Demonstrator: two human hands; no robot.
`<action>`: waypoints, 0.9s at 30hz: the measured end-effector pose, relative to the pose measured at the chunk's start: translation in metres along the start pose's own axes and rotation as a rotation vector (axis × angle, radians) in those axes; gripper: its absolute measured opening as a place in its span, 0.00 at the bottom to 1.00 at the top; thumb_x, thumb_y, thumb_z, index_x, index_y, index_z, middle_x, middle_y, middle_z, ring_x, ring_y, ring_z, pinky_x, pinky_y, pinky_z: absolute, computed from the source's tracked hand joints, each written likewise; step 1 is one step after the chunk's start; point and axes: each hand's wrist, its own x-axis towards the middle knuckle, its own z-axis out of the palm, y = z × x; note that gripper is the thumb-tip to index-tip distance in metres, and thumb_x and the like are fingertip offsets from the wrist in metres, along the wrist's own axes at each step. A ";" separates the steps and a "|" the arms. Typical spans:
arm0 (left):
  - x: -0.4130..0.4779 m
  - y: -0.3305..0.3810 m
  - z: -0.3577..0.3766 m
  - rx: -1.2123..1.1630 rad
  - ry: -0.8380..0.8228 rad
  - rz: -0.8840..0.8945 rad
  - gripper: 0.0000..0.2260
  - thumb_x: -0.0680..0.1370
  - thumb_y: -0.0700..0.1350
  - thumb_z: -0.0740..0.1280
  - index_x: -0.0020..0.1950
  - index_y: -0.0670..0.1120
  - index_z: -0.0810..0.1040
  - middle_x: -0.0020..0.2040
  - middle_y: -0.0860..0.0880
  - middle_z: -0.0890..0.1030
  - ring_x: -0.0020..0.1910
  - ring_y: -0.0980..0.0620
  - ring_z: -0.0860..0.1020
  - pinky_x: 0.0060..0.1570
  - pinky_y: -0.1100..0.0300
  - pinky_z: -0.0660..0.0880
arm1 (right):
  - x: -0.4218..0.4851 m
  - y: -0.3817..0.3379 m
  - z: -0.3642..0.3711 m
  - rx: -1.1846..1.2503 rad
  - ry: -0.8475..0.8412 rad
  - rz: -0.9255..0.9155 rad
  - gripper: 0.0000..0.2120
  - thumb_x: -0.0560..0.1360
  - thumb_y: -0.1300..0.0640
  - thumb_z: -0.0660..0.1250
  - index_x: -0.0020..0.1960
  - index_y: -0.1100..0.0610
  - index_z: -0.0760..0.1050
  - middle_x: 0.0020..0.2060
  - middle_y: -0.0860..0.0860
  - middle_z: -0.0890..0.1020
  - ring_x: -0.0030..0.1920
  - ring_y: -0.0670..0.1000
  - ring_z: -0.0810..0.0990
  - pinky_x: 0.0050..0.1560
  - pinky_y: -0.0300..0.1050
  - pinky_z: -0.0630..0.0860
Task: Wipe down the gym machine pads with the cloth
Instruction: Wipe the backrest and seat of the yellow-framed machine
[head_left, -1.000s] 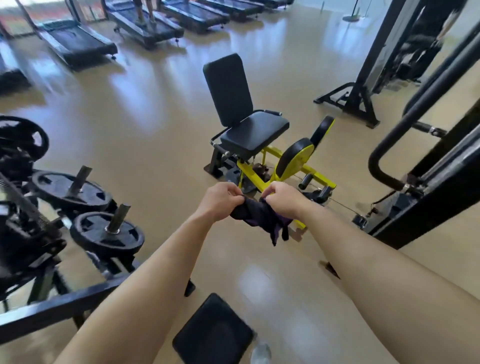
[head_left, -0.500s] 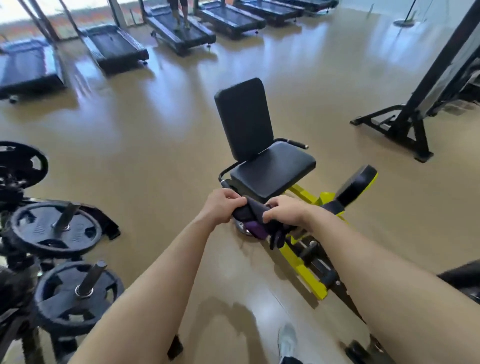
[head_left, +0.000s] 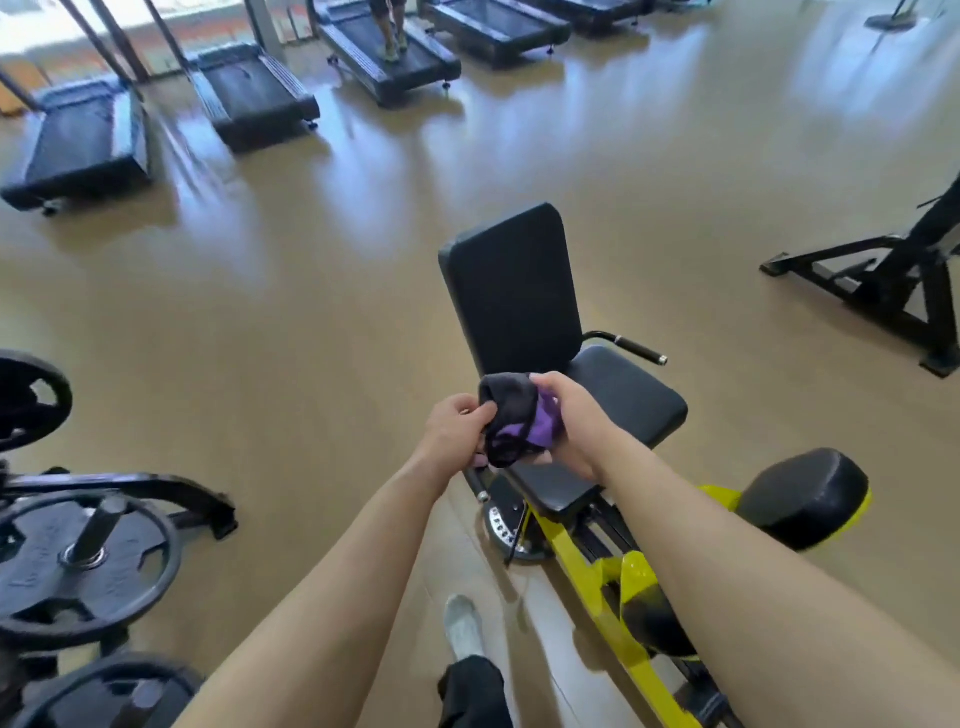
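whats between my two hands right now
The head view shows the bunched black and purple cloth between them. The left hand pinches its left edge, the right hand grips its right side, in front of the seat pad.

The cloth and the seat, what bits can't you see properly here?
Head view only:
- Cloth: bunched between left hand and right hand; its full shape is hidden.
- Seat pad: its near-left part is covered by the hands and cloth.
- Weight plate: lettering too blurred to read.
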 end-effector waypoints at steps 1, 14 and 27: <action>0.020 0.010 -0.003 -0.014 -0.009 0.000 0.05 0.83 0.43 0.63 0.49 0.44 0.76 0.41 0.42 0.77 0.33 0.50 0.77 0.26 0.61 0.76 | 0.020 -0.008 0.006 0.062 -0.009 -0.017 0.17 0.79 0.46 0.62 0.60 0.53 0.81 0.55 0.56 0.86 0.55 0.58 0.84 0.58 0.58 0.81; 0.265 0.079 -0.081 0.029 0.103 0.035 0.04 0.75 0.42 0.68 0.46 0.51 0.79 0.39 0.51 0.82 0.39 0.52 0.78 0.40 0.59 0.73 | 0.240 -0.106 0.037 -0.244 0.314 -0.084 0.06 0.79 0.61 0.67 0.53 0.53 0.80 0.47 0.55 0.85 0.47 0.54 0.84 0.40 0.50 0.84; 0.385 0.094 -0.087 0.044 0.480 0.092 0.07 0.74 0.45 0.65 0.44 0.58 0.70 0.47 0.51 0.79 0.46 0.45 0.81 0.49 0.46 0.79 | 0.379 -0.200 0.072 -0.862 0.488 -0.711 0.12 0.76 0.62 0.70 0.58 0.54 0.75 0.58 0.52 0.73 0.54 0.49 0.74 0.54 0.29 0.72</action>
